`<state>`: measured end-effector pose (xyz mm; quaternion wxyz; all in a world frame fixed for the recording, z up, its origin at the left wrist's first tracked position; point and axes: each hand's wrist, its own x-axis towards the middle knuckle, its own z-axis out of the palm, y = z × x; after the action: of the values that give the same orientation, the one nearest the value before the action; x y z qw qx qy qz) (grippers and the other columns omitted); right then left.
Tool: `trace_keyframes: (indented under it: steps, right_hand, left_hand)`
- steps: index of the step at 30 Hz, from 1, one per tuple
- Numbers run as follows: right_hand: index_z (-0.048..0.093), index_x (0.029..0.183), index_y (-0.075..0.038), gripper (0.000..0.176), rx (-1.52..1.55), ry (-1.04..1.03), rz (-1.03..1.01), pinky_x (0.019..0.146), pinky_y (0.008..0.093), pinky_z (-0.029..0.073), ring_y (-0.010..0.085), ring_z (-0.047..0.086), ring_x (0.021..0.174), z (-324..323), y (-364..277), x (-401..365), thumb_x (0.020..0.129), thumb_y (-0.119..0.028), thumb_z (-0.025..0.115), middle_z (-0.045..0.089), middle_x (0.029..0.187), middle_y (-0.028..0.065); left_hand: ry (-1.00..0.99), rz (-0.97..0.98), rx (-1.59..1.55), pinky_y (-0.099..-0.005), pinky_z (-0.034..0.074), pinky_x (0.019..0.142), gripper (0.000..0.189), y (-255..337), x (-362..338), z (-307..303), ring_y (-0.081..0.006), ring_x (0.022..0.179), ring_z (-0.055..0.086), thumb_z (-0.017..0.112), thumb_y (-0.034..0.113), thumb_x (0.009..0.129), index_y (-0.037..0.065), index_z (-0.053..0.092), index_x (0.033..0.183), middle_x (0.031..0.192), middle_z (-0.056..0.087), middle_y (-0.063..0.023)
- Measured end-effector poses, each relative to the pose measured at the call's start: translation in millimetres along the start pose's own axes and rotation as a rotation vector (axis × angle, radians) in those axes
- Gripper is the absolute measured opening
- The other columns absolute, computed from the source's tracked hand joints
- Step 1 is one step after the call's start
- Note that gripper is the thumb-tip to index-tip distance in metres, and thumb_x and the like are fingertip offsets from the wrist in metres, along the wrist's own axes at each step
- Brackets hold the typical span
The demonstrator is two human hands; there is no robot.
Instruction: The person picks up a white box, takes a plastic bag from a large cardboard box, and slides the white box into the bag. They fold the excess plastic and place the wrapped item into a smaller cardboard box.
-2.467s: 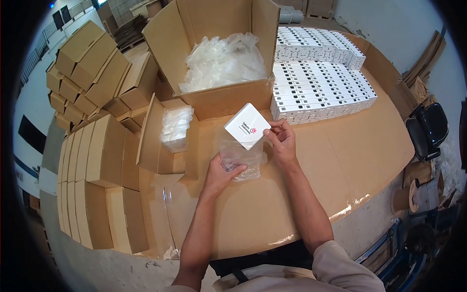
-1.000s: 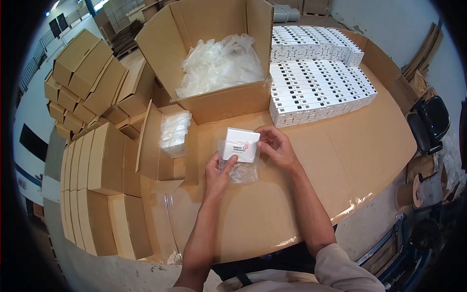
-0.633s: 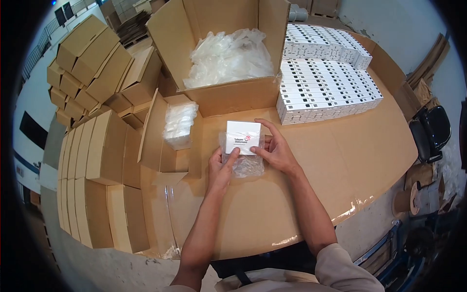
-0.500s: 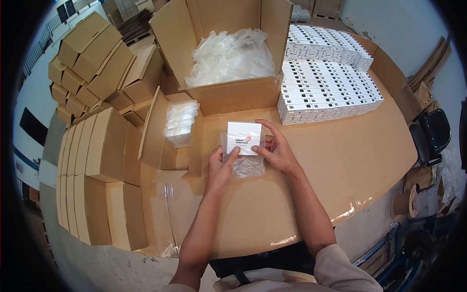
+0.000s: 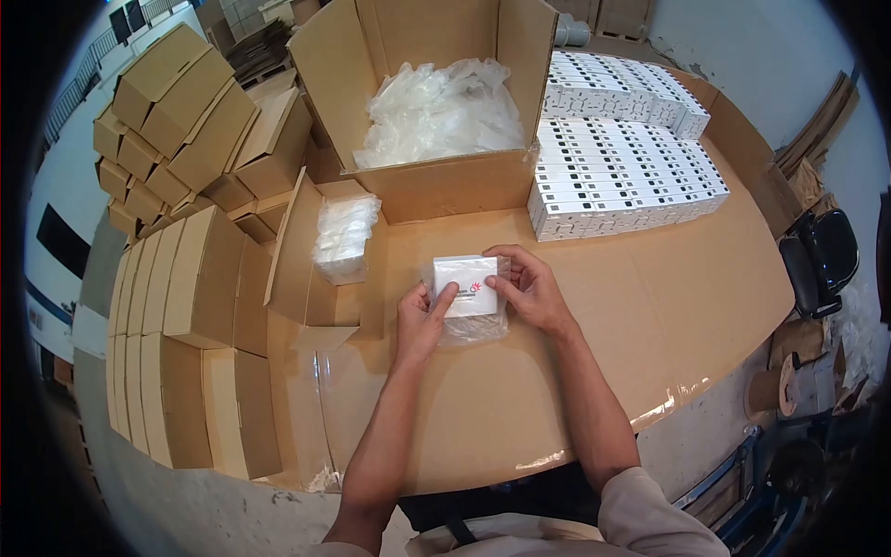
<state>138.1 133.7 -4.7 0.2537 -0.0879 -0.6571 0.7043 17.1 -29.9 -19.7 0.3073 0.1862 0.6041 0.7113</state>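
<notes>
A small white box point(image 5: 471, 299) with a red mark sits at least partly inside a clear plastic bag point(image 5: 478, 329), over a cardboard-covered table point(image 5: 650, 316). The left hand point(image 5: 422, 320) grips its left side, thumb on the face; the right hand point(image 5: 534, 292) pinches the upper right edge. The bag extends past the box's near edge. At left, an open carton point(image 5: 290, 251) contains plastic-wrapped packs point(image 5: 345, 237). Beyond, a large carton point(image 5: 455, 186) holds heaped clear plastic point(image 5: 445, 111), beside rows of white boxes point(image 5: 631, 172). Brown cartons point(image 5: 190, 278) stand stacked at far left.
</notes>
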Motion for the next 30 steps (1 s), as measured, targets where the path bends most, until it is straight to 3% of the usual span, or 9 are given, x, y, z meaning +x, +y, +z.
trace_keyframes:
  steps: [5, 11, 17, 20, 30]
  right_hand:
    - [0.065, 0.122, 0.001, 0.026, -0.033, 0.014, 0.033, 0.087, 0.0294, 0.057, 0.013, 0.068, 0.096, -1.4, -0.5, -1.4, 0.097, 0.001, 0.069, 0.071, 0.105, 0.0075]
    - [0.068, 0.115, 0.001, 0.019, -0.09, 0.05, -0.014, 0.075, 0.0247, 0.054, 0.0079, 0.066, 0.086, -3.2, 9.9, -0.7, 0.097, -0.004, 0.071, 0.071, 0.096, 0.0032]
    - [0.068, 0.115, 0.001, 0.023, -0.101, 0.024, 0.05, 0.079, 0.0264, 0.056, 0.0103, 0.067, 0.091, 2.8, -2.9, -4.2, 0.094, -0.004, 0.075, 0.072, 0.102, 0.0046]
    - [0.071, 0.11, 0.001, 0.021, -0.19, 0.038, 0.04, 0.073, 0.0259, 0.054, 0.009, 0.065, 0.085, -4.2, 5.8, -3.0, 0.092, -0.009, 0.078, 0.073, 0.095, 0.0043]
    - [0.075, 0.095, 0.002, 0.011, -0.202, 0.061, -0.11, 0.079, 0.0291, 0.055, 0.013, 0.068, 0.085, -1.4, -1.1, -2.9, 0.093, -0.008, 0.077, 0.076, 0.094, 0.0076]
  left_hand:
    - [-0.009, -0.017, -0.011, -0.0272, 0.055, 0.08, 0.029, 1.1, -0.3, 1.4, -0.0106, 0.09, 0.069, 0.074, 0.02, 0.099, -0.003, 0.071, 0.117, 0.104, 0.075, -0.0078]
    - [-0.008, -0.008, -0.041, -0.0267, 0.055, 0.08, 0.026, -2.6, 0.4, 2.2, -0.0105, 0.089, 0.069, 0.073, 0.017, 0.099, -0.003, 0.07, 0.116, 0.104, 0.075, -0.0077]
    - [-0.001, 0.034, -0.051, -0.0267, 0.055, 0.079, 0.026, -3.7, 0.2, 2.6, -0.0103, 0.089, 0.069, 0.073, 0.018, 0.1, -0.003, 0.07, 0.116, 0.103, 0.075, -0.0074]
    - [-0.012, 0.018, -0.009, -0.0266, 0.055, 0.079, 0.026, -3.0, -0.1, 1.9, -0.0102, 0.089, 0.069, 0.073, 0.018, 0.1, -0.003, 0.07, 0.116, 0.103, 0.075, -0.0073]
    - [-0.017, 0.069, -0.001, -0.0254, 0.053, 0.08, 0.027, -2.9, -1.8, 2.3, -0.0087, 0.089, 0.067, 0.071, 0.021, 0.101, -0.001, 0.07, 0.116, 0.101, 0.074, -0.0049]
